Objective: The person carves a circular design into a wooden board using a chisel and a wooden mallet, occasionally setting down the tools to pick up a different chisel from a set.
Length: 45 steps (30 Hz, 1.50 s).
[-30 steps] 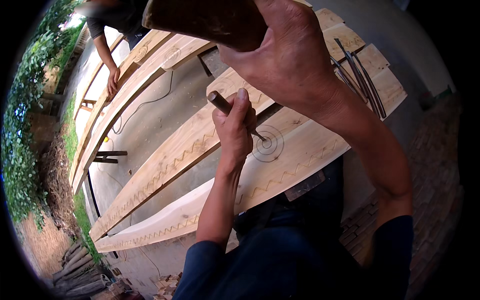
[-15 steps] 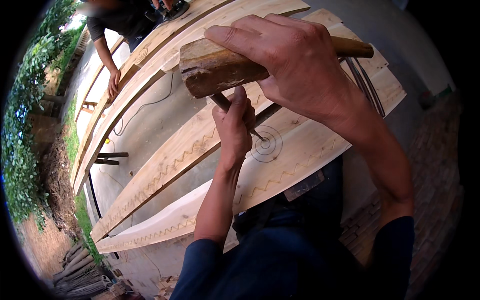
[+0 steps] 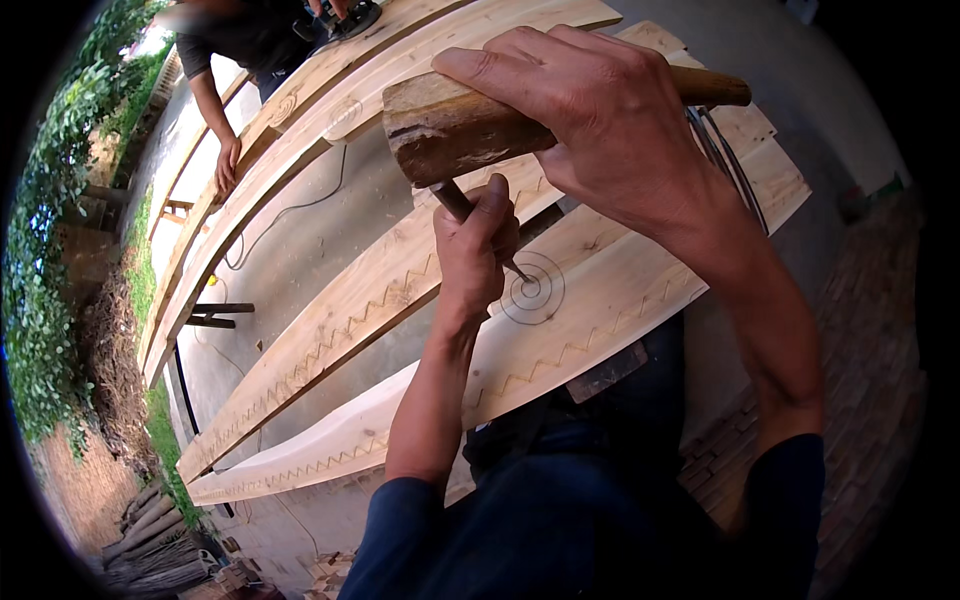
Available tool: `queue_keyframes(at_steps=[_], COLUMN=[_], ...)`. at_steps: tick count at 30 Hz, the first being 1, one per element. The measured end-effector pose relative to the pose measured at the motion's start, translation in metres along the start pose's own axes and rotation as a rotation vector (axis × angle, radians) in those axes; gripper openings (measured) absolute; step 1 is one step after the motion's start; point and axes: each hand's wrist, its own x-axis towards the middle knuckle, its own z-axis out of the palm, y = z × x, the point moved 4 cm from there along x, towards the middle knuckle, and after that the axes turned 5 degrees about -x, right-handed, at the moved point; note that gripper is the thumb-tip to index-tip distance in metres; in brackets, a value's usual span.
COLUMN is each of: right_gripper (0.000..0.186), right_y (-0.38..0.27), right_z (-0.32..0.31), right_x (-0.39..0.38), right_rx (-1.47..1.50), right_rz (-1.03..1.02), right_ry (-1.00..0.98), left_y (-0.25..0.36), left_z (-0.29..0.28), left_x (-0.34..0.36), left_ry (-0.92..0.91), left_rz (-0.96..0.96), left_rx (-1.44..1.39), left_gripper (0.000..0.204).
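My left hand (image 3: 478, 245) is wrapped round a chisel (image 3: 453, 200) and holds it tilted, its thin metal end on the circles (image 3: 531, 288) marked on the nearest curved board (image 3: 570, 345). In my right hand (image 3: 610, 110) is a wooden mallet (image 3: 455, 125) with a blocky, worn head. Its underside is at the top of the chisel; whether they touch I cannot make out for certain. A zigzag line runs along the board's near edge. Just beyond lies a second curved board (image 3: 350, 335) with a similar zigzag.
Several thin dark metal rods (image 3: 735, 170) lie on the boards at the right. At the upper left, a person (image 3: 240, 60) rests one hand on a long curved beam (image 3: 300, 165) and holds a dark power tool (image 3: 355, 18). A cable (image 3: 290, 210) lies on the floor between the boards.
The mallet and my right hand have shifted slightly right. My left hand and the chisel's top have also moved a little right, while its tip stays at the circles.
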Motion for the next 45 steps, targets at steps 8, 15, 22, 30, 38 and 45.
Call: queue_keyframes(at_steps=[8, 15, 22, 30, 38, 45], right_gripper=[0.060, 0.038, 0.051, 0.054, 0.049, 0.050], right_y=[0.011, 0.004, 0.006, 0.022, 0.006, 0.025], right_z=[-0.005, 0.004, -0.001, -0.025, -0.013, -0.037], right_x=[-0.001, -0.010, -0.019, -0.001, -0.018, -0.022], right_rx=[0.691, -0.028, 0.006, 0.338, -0.071, 0.477], right_rz=[0.354, -0.021, 0.024, 0.157, -0.013, 0.381], right_ry=[0.244, -0.044, -0.027, 0.209, -0.164, 0.196], left_y=[-0.002, -0.004, -0.009, -0.010, -0.013, -0.014], left_z=[0.000, 0.006, 0.010, 0.010, 0.019, 0.014], left_x=[0.002, -0.001, 0.002, 0.003, -0.005, -0.003], left_ry=[-0.137, -0.041, -0.085, -0.198, -0.157, -0.211], left_rz=[-0.029, -0.001, -0.003, -0.050, -0.089, -0.051], left_rx=[0.005, 0.011, 0.052, 0.105, 0.174, 0.176], left_gripper=[0.049, 0.040, 0.044, 0.052, 0.053, 0.051])
